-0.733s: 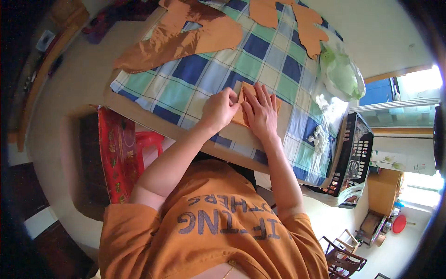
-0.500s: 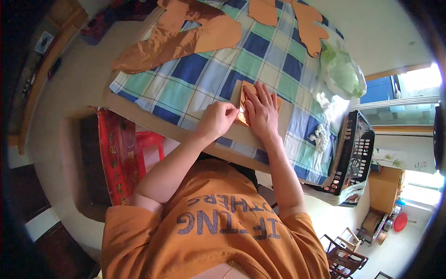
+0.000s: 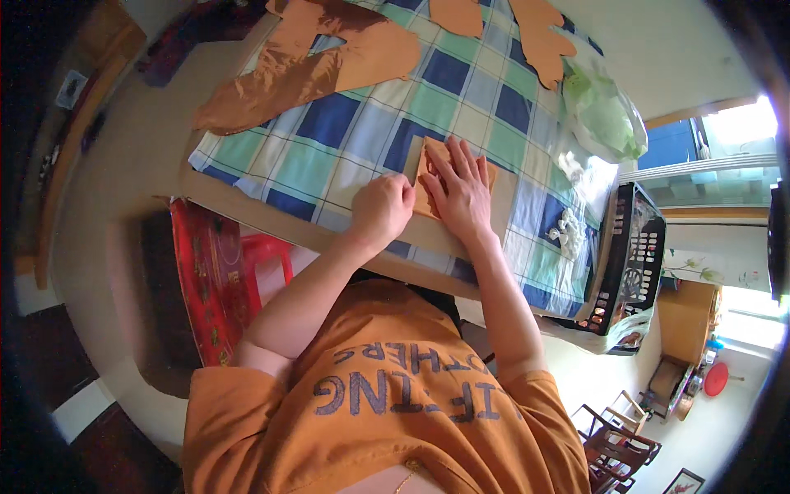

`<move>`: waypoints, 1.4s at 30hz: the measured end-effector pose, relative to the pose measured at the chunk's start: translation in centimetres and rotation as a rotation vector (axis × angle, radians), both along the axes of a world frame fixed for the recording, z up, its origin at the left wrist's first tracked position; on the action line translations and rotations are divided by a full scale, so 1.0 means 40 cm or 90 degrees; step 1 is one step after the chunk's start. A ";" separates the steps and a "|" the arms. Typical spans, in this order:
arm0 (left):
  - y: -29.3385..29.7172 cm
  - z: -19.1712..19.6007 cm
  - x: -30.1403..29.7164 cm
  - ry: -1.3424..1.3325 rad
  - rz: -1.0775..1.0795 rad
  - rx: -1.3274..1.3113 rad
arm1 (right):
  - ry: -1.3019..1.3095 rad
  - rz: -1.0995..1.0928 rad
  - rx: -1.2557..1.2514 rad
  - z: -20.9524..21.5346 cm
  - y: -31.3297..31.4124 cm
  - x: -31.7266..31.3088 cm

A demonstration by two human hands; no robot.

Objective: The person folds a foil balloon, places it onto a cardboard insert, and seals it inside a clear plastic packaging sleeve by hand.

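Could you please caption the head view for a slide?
Both hands, left hand and right hand, press an orange paper piece on a checked tablecloth.

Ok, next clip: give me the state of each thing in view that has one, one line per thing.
Left hand: closed in a fist, pressing at the edge of the orange paper.
Right hand: flat, fingers spread, on the orange paper.
Orange paper: lying flat on the checked tablecloth.
Brown cut-out shape: lying flat, untouched.
Clear plastic bag: crumpled.

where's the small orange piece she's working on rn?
Head view, centre: the small orange piece lies on the checked tablecloth near the table's front edge, under the flat right hand, with the fisted left hand at its left edge.
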State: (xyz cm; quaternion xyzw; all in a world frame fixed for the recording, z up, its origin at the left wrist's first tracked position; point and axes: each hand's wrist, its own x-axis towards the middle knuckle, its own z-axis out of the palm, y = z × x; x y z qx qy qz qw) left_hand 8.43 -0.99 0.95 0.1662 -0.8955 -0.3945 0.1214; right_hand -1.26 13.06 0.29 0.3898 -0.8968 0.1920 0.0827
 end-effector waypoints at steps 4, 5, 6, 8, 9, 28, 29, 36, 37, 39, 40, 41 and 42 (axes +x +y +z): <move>0.007 0.016 0.002 -0.075 -0.016 -0.068 | 0.014 -0.008 -0.001 0.010 0.001 0.003; 0.008 0.009 0.005 -0.073 -0.017 -0.069 | 0.016 -0.009 -0.002 0.007 0.001 0.003; 0.011 0.003 0.006 -0.030 -0.024 -0.133 | 0.011 -0.008 0.004 0.001 0.002 0.002; 0.016 -0.004 0.008 0.017 -0.032 -0.198 | 0.011 -0.009 0.009 -0.002 0.003 -0.002; 0.018 0.010 0.012 -0.037 -0.044 -0.195 | 0.007 -0.005 0.008 -0.002 0.002 0.000; -0.006 -0.035 0.034 0.183 -0.148 -0.257 | 0.005 0.010 0.013 0.002 0.007 0.000; -0.014 -0.039 0.033 0.183 -0.148 -0.257 | 0.005 0.010 0.013 0.003 0.007 0.002; -0.049 -0.030 0.012 0.136 -0.103 -0.326 | -0.010 0.007 0.004 0.009 0.005 0.003; -0.055 -0.036 0.008 0.150 -0.094 -0.311 | -0.018 0.002 0.009 0.013 0.003 0.006; -0.065 -0.039 0.011 0.162 -0.086 -0.298 | -0.016 0.005 0.005 0.009 0.005 0.005; -0.071 -0.037 0.014 0.167 -0.119 -0.310 | -0.013 0.004 0.003 0.006 0.007 0.003; -0.074 -0.036 0.015 0.172 -0.152 -0.322 | -0.014 0.003 0.001 0.001 0.008 0.002; -0.074 -0.037 0.016 0.171 -0.152 -0.323 | -0.007 0.007 0.005 -0.001 0.009 0.000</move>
